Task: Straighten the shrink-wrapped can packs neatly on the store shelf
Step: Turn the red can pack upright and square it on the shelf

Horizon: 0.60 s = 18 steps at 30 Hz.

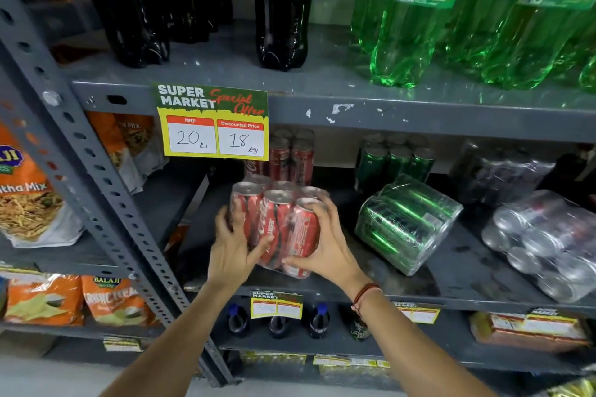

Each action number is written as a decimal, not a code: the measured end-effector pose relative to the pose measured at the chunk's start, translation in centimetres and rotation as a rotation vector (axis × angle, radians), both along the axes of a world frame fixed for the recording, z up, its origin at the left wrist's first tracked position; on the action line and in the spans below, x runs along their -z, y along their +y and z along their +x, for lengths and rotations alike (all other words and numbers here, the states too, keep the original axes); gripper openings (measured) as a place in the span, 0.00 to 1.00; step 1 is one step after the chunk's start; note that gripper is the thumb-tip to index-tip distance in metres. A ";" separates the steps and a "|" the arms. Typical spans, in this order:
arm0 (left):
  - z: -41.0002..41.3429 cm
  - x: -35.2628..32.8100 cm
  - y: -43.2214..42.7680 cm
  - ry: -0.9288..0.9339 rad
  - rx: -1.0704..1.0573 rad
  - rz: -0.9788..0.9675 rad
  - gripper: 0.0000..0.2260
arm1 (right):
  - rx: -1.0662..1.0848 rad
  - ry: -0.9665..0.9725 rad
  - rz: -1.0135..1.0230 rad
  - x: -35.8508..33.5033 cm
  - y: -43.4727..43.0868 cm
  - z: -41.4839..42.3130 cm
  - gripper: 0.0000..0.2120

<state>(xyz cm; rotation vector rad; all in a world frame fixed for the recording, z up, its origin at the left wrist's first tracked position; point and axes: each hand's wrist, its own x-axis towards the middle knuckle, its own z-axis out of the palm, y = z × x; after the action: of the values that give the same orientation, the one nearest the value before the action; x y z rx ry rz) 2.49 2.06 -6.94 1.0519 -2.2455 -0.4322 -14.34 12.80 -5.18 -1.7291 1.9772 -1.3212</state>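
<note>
A shrink-wrapped pack of red cola cans (280, 219) stands upright near the front of the grey middle shelf (419, 287). My left hand (233, 251) grips its left side and my right hand (324, 245) grips its right side and lower front. Behind it stands another red can pack (292, 156). To the right, a green can pack (407, 222) lies tipped on its side, with an upright green pack (395, 161) behind it. At the far right a silver can pack (545, 245) lies on its side, and a dark pack (496, 171) sits behind it.
A yellow price sign (213, 124) hangs from the upper shelf edge. Dark cola bottles (283, 6) and green soda bottles (451, 16) stand above. A slotted grey upright (96, 177) divides off snack bags (29, 196) on the left. Small bottles (319, 321) stand below.
</note>
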 end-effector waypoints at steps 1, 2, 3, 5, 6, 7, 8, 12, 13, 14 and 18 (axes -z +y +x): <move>0.0 0.6 0.4 0.012 -0.007 0.006 0.41 | 0.000 0.040 0.019 0.4 0.2 0.0 0.46; 0.0 1.2 0.7 0.017 -0.008 0.013 0.42 | 0.004 0.072 0.042 0.8 0.3 0.1 0.45; 0.1 1.7 1.0 0.020 -0.006 0.018 0.42 | 0.006 0.091 0.056 1.1 0.3 0.2 0.43; 0.0 2.4 1.6 0.029 -0.011 0.019 0.42 | -0.013 0.112 0.054 1.3 0.4 0.1 0.40; 0.0 2.4 1.8 0.027 -0.020 0.022 0.42 | -0.031 0.128 0.046 1.3 0.5 -0.1 0.39; 0.1 2.3 2.0 0.015 -0.026 0.028 0.42 | -0.049 0.141 0.039 1.2 0.6 -0.4 0.39; 0.2 2.0 2.1 -0.005 -0.030 0.035 0.43 | -0.063 0.136 0.033 1.0 0.9 -0.6 0.38; 0.9 0.9 4.2 0.047 -0.057 0.126 0.42 | 0.017 -0.240 -0.032 -1.3 0.2 -1.3 0.30; 0.7 0.6 5.2 0.119 -0.077 0.159 0.42 | 0.060 -0.390 -0.023 -2.1 -0.7 -1.5 0.28; 0.4 0.1 6.2 0.206 -0.107 0.211 0.41 | 0.070 -0.522 0.018 -2.8 -1.7 -1.9 0.27; -3.1 -2.7 8.0 0.468 -0.219 0.484 0.39 | -0.075 -0.571 0.262 -4.2 -4.2 -3.3 0.35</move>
<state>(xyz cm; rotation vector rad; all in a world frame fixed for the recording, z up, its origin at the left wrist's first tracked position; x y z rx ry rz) -0.65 10.05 -4.19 1.2594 -1.6260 -1.0417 -17.66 8.62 -0.96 -1.1321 1.6475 -1.2782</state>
